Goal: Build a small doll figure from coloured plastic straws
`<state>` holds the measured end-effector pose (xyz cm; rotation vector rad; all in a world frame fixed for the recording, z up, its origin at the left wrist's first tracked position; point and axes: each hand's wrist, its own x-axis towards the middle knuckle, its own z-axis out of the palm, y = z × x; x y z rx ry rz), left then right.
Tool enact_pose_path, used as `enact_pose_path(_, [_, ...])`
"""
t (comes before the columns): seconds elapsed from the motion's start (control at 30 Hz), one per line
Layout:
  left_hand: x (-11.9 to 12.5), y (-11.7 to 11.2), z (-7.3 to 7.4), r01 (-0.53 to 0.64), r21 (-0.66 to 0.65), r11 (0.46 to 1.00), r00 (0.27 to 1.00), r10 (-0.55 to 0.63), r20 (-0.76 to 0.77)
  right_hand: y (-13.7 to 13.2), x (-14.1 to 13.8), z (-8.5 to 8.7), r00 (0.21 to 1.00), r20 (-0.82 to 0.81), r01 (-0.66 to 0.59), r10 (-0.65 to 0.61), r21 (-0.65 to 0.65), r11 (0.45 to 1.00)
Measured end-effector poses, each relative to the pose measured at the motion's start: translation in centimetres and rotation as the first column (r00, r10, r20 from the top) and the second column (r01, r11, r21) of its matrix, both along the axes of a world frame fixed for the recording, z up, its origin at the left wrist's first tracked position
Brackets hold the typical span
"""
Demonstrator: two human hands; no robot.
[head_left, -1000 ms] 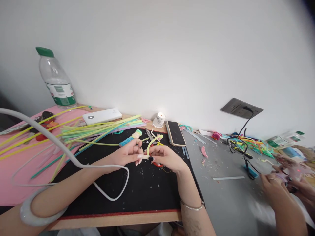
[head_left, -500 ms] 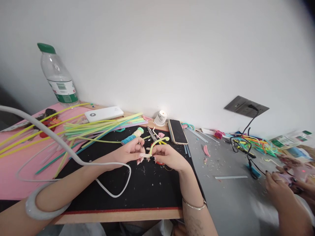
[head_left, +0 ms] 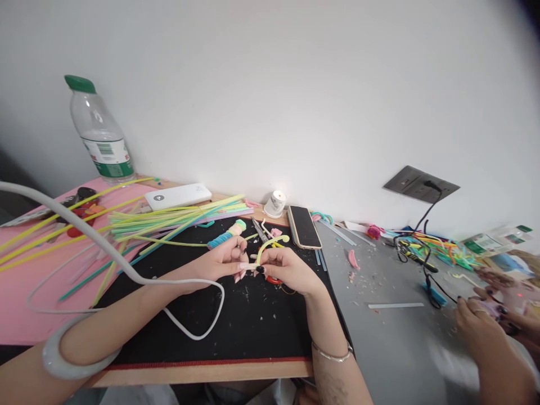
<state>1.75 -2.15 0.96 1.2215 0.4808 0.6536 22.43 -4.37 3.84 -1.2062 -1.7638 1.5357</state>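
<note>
Above the black mat (head_left: 202, 332), my left hand (head_left: 223, 260) and my right hand (head_left: 289, 270) meet fingertip to fingertip. Between them is a pale yellow pipe cleaner (head_left: 270, 243), its free end arching up and right to a small curl. Both hands are closed in a pinch on its lower end, which fingers partly cover. Just behind my left hand lies a fuzzy coil (head_left: 228, 233) in blue, green and yellow. Scissors (head_left: 258, 226) with red and yellow handles rest behind and under my right hand.
A bundle of pipe cleaners (head_left: 177, 220), a white power bank (head_left: 179, 196), a paper cup (head_left: 275, 203) and a phone (head_left: 304, 226) line the back. A white cable (head_left: 126, 264) loops across my left forearm. At right, another person's hand (head_left: 478, 326) works near black cords (head_left: 428, 275).
Almost nothing differs. My fingers shift very slightly on the pipe cleaner, and a little more of the red scissor handle shows beside my right hand.
</note>
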Motion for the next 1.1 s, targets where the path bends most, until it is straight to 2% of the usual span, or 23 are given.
enact_pose_path(0.47, [0.06, 0.06, 0.01, -0.02, 0.006, 1.0, 0.999, 0.02, -0.033, 0.12, 0.01, -0.49, 0.998, 0.059, -0.008, 0.001, 0.121, 0.993])
enact_pose_path(0.67, [0.01, 0.17, -0.21, -0.051, 0.05, 0.997, 0.996, 0.054, -0.064, 0.19, -0.18, -0.09, 0.997, 0.061, 0.045, -0.048, 0.046, 0.998])
enact_pose_path(0.9, [-0.09, 0.42, -0.54, -0.064, 0.095, 0.993, 0.994, 0.072, -0.084, 0.15, -0.05, 0.01, 0.998, 0.05, 0.03, -0.032, 0.05, 0.998])
enact_pose_path(1.0, [-0.14, 0.36, -0.72, -0.049, 0.119, 0.992, 0.993, 0.061, -0.099, 0.26, -0.25, -0.07, 0.994, -0.029, 0.107, -0.105, 0.074, 0.992])
enact_pose_path(1.1, [-0.17, 0.23, -0.91, -0.048, 0.152, 0.987, 0.989, 0.068, -0.132, 0.37, -0.39, -0.17, 0.967, -0.056, 0.255, -0.25, 0.13, 0.958])
